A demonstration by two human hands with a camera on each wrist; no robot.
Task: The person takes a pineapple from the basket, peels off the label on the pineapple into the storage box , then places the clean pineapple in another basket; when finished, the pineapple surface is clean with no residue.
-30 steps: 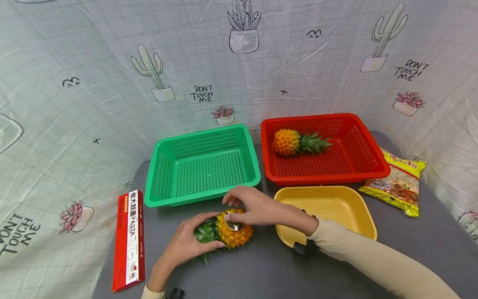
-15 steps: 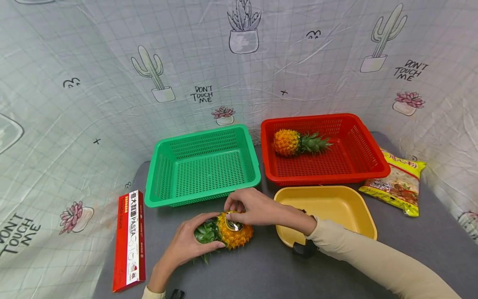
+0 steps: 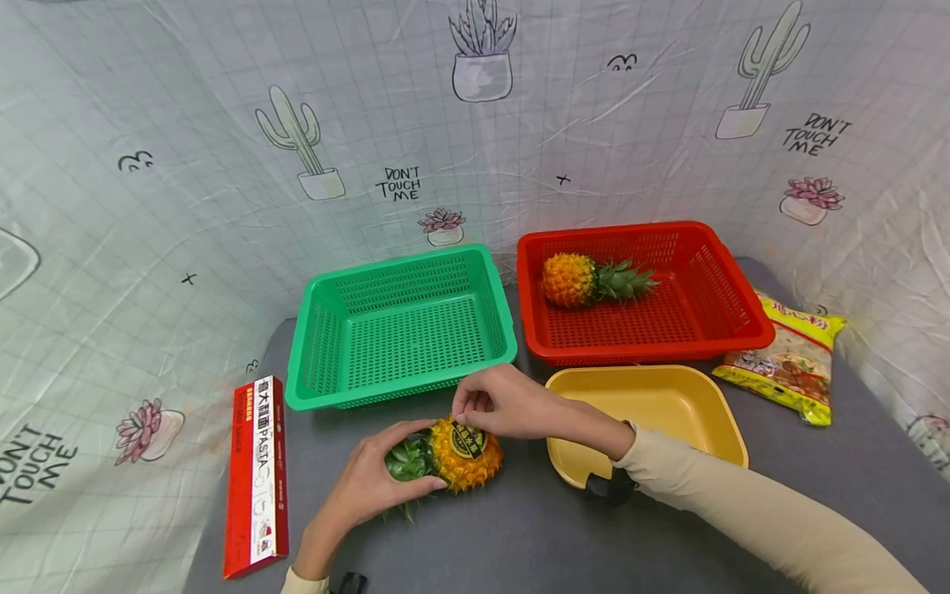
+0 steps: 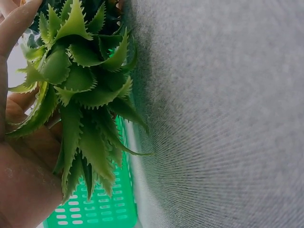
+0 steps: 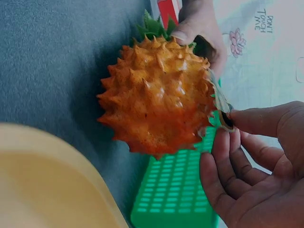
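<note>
A small orange pineapple (image 3: pixel 469 477) with a green crown lies on its side on the grey table, crown to the left. My left hand (image 3: pixel 374 478) grips it where the crown meets the fruit, thumb on the near side and fingers on the far side. Spiky crown leaves (image 4: pixel 85 90) fill that palm in the left wrist view. On the fruit's upper side is a round black-and-gold sticker (image 3: pixel 467 440). Thumb and fingertips of my right hand (image 3: pixel 508 403) pinch the sticker's far edge. The right wrist view shows that edge (image 5: pixel 227 121) standing off the spiky skin.
Behind the hands stands a green basket (image 3: pixel 401 393). A red basket (image 3: pixel 646 353) holds another pineapple (image 3: pixel 570 280). The yellow tub (image 3: pixel 668 404) sits under my right forearm. A red pasta box (image 3: pixel 256 478) lies left, a yellow noodle packet (image 3: pixel 787 355) right.
My right hand has moved slightly up and away from the fruit, and more of the sticker's printed face shows. The left hand keeps its hold; the pineapple stays in place.
</note>
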